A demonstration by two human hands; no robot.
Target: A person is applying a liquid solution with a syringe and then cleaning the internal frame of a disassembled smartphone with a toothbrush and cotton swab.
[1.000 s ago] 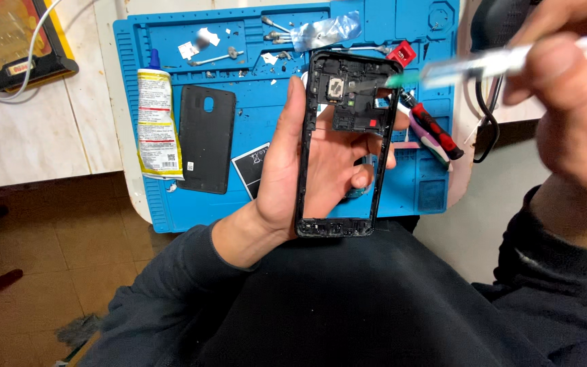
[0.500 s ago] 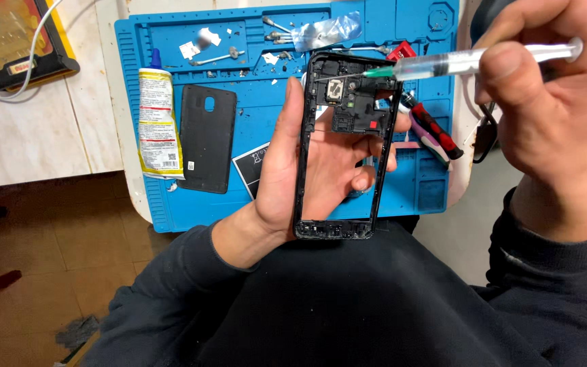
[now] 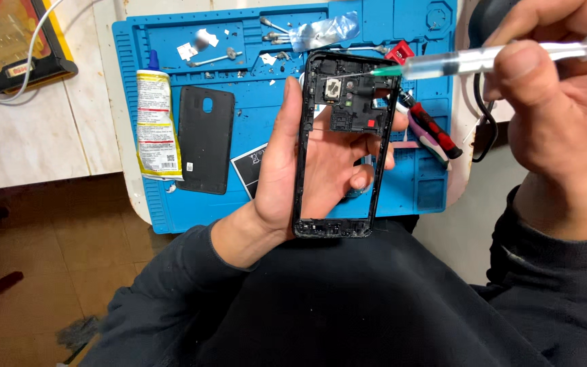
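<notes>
My left hand [image 3: 307, 170] holds a black phone mid-frame [image 3: 302, 156] upright, its open middle showing my palm and fingers behind it. Small black parts and a camera module sit in the frame's top section. My right hand [image 3: 552, 102] grips a clear syringe [image 3: 484, 60] with a green needle hub. The thin needle tip rests at the frame's upper part, near the camera module.
A blue repair mat [image 3: 239, 136] lies on a pale table [image 3: 35, 136]. On it lie a black phone back cover [image 3: 205, 139], a yellow-and-white glue tube [image 3: 156, 122], a black battery [image 3: 249, 166], red-handled tools [image 3: 433, 132] and small screws. A yellow-edged device [image 3: 8, 37] with a white cable sits at far left.
My right hand has moved the syringe left, so its needle tip has gone from the frame's right edge to inside its top section. The left hand holds the frame steady.
</notes>
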